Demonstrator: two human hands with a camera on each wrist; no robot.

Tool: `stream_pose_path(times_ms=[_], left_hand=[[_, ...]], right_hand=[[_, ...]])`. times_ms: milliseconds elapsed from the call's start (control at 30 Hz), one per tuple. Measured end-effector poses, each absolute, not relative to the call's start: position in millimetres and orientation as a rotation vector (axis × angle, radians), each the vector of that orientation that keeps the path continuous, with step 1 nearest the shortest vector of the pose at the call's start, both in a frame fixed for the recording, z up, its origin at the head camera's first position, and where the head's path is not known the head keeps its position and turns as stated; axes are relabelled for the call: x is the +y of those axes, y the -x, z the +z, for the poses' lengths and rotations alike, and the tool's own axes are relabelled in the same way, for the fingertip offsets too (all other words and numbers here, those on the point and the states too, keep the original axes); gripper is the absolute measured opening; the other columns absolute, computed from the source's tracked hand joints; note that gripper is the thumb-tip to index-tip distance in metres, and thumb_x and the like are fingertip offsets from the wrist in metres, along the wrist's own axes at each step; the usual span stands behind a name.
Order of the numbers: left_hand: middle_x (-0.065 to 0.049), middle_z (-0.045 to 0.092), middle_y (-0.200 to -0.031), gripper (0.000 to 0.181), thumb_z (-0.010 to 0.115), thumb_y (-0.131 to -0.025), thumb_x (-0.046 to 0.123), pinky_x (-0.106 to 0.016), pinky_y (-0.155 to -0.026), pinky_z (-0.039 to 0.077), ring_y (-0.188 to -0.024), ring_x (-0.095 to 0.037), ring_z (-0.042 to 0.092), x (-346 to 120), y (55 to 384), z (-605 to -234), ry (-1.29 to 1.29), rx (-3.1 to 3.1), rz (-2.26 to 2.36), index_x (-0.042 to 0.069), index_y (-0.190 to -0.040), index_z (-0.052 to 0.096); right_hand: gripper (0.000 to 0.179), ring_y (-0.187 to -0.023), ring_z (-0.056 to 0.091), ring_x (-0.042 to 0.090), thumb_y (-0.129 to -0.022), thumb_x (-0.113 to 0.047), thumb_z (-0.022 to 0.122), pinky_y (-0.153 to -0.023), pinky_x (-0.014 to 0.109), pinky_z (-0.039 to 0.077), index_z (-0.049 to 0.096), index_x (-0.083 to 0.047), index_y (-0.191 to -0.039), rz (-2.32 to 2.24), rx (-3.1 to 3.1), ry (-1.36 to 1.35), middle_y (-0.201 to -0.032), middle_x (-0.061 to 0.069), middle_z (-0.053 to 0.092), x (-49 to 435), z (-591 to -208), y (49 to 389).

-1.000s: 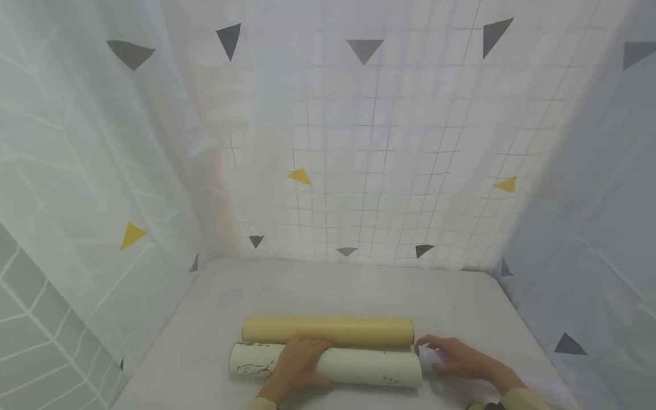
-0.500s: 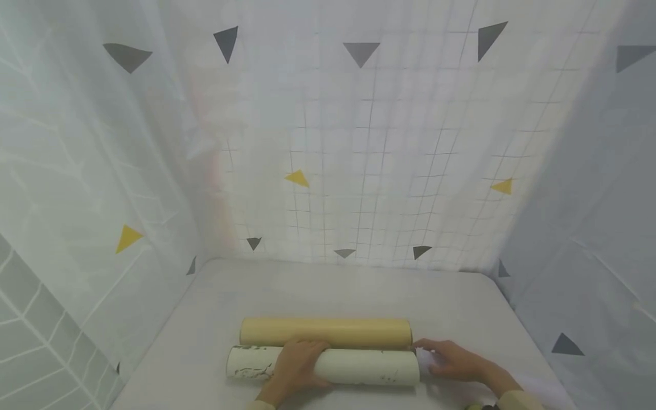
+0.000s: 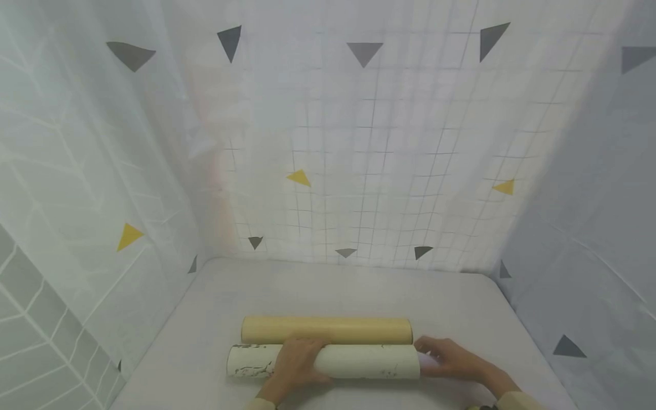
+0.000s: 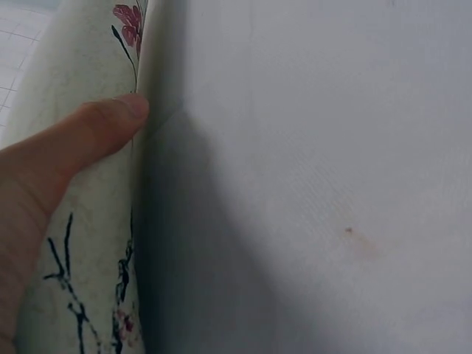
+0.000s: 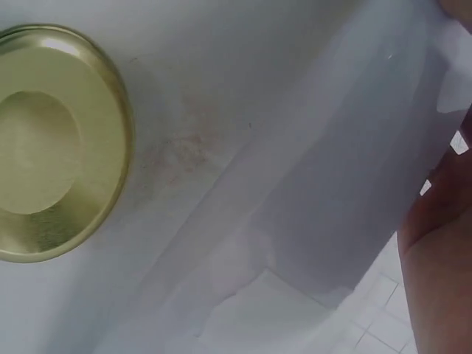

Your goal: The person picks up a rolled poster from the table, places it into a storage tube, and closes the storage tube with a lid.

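Observation:
A pale tube (image 3: pixel 374 363) printed with dark branches and red flowers lies across the front of the table. My left hand (image 3: pixel 299 364) grips it left of its middle from above; in the left wrist view the thumb (image 4: pixel 110 122) presses along its near side. At the tube's right end my right hand (image 3: pixel 456 360) holds a rolled white paper sheet (image 3: pixel 426 361), thumb and fingertips right at the tube's mouth. The right wrist view shows the sheet (image 5: pixel 332 177) trailing back from the hand. How far the roll reaches inside the tube is hidden.
Right behind the pale tube lies a plain yellow tube (image 3: pixel 353 330), parallel to it. A round gold lid (image 5: pixel 40 147) rests on the white tabletop (image 3: pixel 333 287) near my right wrist. A patterned white curtain (image 3: pixel 338 142) stands around the table's back and sides.
The pale tube's right end has shifted slightly away from me, so the tube now lies level with the yellow one. My right thumb has come closer to its mouth, and less paper shows there.

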State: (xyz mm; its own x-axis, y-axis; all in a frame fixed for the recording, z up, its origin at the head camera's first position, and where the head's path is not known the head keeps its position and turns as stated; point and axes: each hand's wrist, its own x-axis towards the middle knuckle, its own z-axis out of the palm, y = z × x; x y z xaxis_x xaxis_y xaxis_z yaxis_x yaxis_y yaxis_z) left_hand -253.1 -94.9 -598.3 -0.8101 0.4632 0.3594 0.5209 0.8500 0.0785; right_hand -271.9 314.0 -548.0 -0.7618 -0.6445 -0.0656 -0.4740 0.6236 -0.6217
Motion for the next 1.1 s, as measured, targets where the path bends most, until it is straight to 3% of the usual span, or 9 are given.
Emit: stream_pose_path(times_ms=[200, 300, 467, 667, 867, 1100], left_hand=[[0.017, 0.078, -0.102, 0.077, 0.086, -0.057, 0.073, -0.020, -0.072, 0.050, -0.084, -0.002, 0.069, -95.2, 255.8, -600.5, 0.733, -2.706, -0.239, 0.030, -0.118, 0.068], [0.016, 0.078, -0.102, 0.077, 0.087, -0.057, 0.072, -0.021, -0.072, 0.051, -0.084, -0.002, 0.070, -94.8, 256.1, -600.5, 0.729, -2.704, -0.247, 0.029, -0.118, 0.069], [0.016, 0.078, -0.101, 0.077, 0.087, -0.056, 0.070, -0.021, -0.072, 0.050, -0.085, -0.003, 0.070, -93.1, 255.7, -600.6, 0.731, -2.684, -0.251, 0.029, -0.118, 0.068], [0.016, 0.077, -0.101, 0.074, 0.088, -0.057, 0.068, -0.024, -0.076, 0.052, -0.087, -0.004, 0.070, -91.1, 254.1, -598.7, 0.726, -2.668, -0.254, 0.029, -0.117, 0.068], [0.016, 0.077, -0.099, 0.075, 0.088, -0.056, 0.069, -0.023, -0.076, 0.053, -0.084, -0.003, 0.069, -90.3, 253.5, -597.6, 0.713, -2.672, -0.232, 0.029, -0.117, 0.069], [0.016, 0.077, -0.103, 0.074, 0.087, -0.058, 0.070, -0.029, -0.088, 0.055, -0.091, -0.006, 0.070, -91.4, 251.0, -599.0, 0.728, -2.654, -0.221, 0.028, -0.116, 0.069]], right_hand=[[0.033, -0.091, 0.063, -0.004, -0.093, -0.038, 0.073, -0.075, 0.020, 0.051, 0.061, -0.023, -0.120, -0.942, 2.534, 0.858, -0.118, 0.000, 0.072, 312.5, -549.1, 272.7], [0.034, -0.093, 0.064, 0.000, -0.093, -0.035, 0.074, -0.076, 0.021, 0.054, 0.059, -0.019, -0.119, -0.999, 2.540, 0.861, -0.118, 0.004, 0.070, 312.5, -550.4, 272.8], [0.032, -0.108, 0.065, 0.000, -0.092, -0.038, 0.075, -0.087, 0.031, 0.060, 0.061, -0.020, -0.115, -0.987, 2.629, 0.905, -0.115, -0.001, 0.071, 313.0, -554.9, 273.8], [0.032, -0.112, 0.066, 0.002, -0.099, -0.040, 0.066, -0.090, 0.030, 0.060, 0.063, -0.019, -0.123, -0.989, 2.613, 0.803, -0.124, 0.001, 0.071, 319.6, -556.5, 273.0], [0.040, -0.104, 0.064, 0.004, -0.095, -0.038, 0.071, -0.082, 0.029, 0.059, 0.061, -0.014, -0.126, -0.923, 2.673, 0.854, -0.121, 0.003, 0.069, 336.0, -554.1, 272.5], [0.049, -0.098, 0.062, 0.000, -0.087, -0.035, 0.080, -0.078, 0.022, 0.053, 0.061, -0.011, -0.125, -0.857, 2.610, 0.763, -0.118, 0.004, 0.070, 342.7, -550.1, 269.3]])
